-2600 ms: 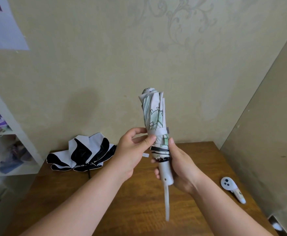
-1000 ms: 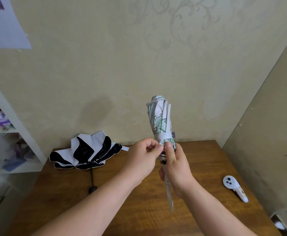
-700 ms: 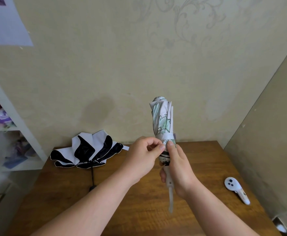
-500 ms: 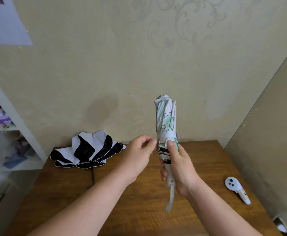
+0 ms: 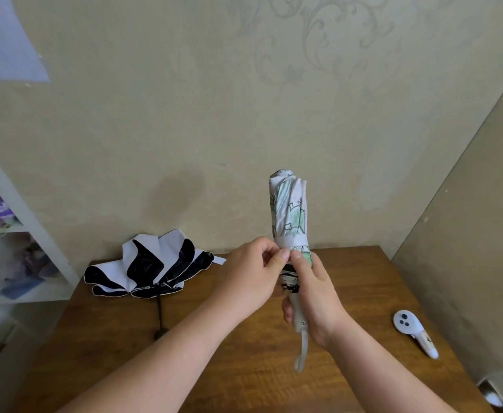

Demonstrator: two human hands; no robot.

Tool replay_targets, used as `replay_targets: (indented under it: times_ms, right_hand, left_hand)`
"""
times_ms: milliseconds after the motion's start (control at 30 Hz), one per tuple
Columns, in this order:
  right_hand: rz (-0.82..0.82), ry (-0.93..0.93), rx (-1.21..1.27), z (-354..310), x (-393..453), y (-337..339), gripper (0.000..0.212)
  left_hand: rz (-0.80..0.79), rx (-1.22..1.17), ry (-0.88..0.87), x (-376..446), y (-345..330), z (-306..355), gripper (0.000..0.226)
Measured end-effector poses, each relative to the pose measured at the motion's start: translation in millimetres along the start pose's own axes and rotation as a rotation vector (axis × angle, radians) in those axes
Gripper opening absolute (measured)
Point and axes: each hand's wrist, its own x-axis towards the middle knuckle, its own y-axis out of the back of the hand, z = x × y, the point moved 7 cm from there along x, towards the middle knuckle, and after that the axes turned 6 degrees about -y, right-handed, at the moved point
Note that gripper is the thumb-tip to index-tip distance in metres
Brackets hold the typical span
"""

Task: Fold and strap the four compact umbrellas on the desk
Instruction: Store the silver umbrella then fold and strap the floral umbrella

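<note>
The left hand's [image 5: 251, 275] fingers [image 5: 283, 257] have come back to the strap [image 5: 292, 242] after drawing off a moment ago, thumb and forefinger pinching at its end beside the right thumb. The right hand [image 5: 315, 296] keeps its fingers curled round the handle, holding the white-and-green umbrella [image 5: 289, 210] upright above the worktop [image 5: 259, 368]. The strap now rings the rolled canopy (likely being pressed fast), so this one looks nearly done. A black-and-white umbrella [image 5: 151, 266] lies unfolded at the back left.
</note>
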Motion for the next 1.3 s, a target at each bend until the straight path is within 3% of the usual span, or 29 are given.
replay_targets:
  times_ms: [67,267,400,533,700,900,1033,1300]
  right_hand:
    - [0.019,0.032,0.011,-0.2,-0.5,1.6,0.035]
    - [-0.029,0.033,0.041,-2.9,-3.5,1.8,0.038]
    - [-0.035,-0.048,0.058,0.5,0.1,4.0,0.038]
    - [-0.162,-0.27,0.053,15.2,-0.8,-3.9,0.041]
    - [0.053,-0.211,0.105,24.0,-0.7,1.4,0.047]
    - [0.093,-0.112,0.084,13.0,-5.1,3.4,0.044]
    - [0.033,-0.151,0.136,11.1,-9.6,8.9,0.053]
    - [-0.152,-0.209,0.309,8.3,-17.1,5.5,0.049]
  left_hand:
    - [-0.046,0.051,0.01,0.2,-3.6,1.2,0.029]
    - [-0.082,-0.177,0.017,0.5,-14.2,-2.4,0.027]
    - [-0.053,-0.152,-0.043,-0.1,-13.6,-1.0,0.026]
    - [-0.014,-0.125,-0.021,-3.7,-14.0,-10.0,0.026]
    - [-0.028,-0.098,-0.007,-9.0,-22.3,-6.5,0.027]
    - [-0.001,-0.054,-0.002,-11.0,-18.7,-2.3,0.027]
    - [-0.097,-0.232,-0.014,-15.0,-20.2,3.0,0.023]
    - [0.037,-0.438,0.009,-11.0,-13.3,5.9,0.006]
